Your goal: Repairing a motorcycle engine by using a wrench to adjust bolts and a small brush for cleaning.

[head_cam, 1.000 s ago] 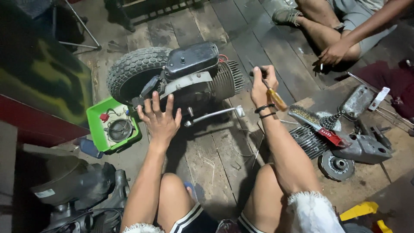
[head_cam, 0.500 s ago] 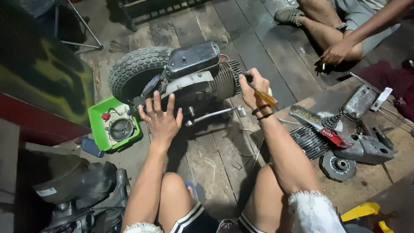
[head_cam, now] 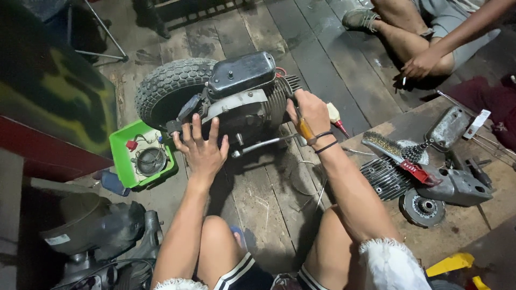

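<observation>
A scooter engine (head_cam: 242, 94) with a knobby tyre (head_cam: 169, 88) lies on the wooden floor in front of me. My left hand (head_cam: 201, 150) rests flat with fingers spread on the engine's lower casing. My right hand (head_cam: 310, 115) grips a screwdriver with a yellow handle (head_cam: 305, 129), its tip against the finned cylinder at the engine's right side. A chrome kick lever (head_cam: 266, 144) sticks out below the engine, between my hands.
A green tray (head_cam: 121, 145) with small parts sits left of the tyre. A wire brush (head_cam: 395, 150), a finned cylinder head (head_cam: 384, 177), a clutch disc (head_cam: 423, 207) and other metal parts lie right. Another person (head_cam: 424, 62) sits at the back right. A dark engine cover (head_cam: 86, 225) lies lower left.
My right hand has moved left and in against the engine's finned cylinder with the screwdriver. My left hand has stayed on the casing.
</observation>
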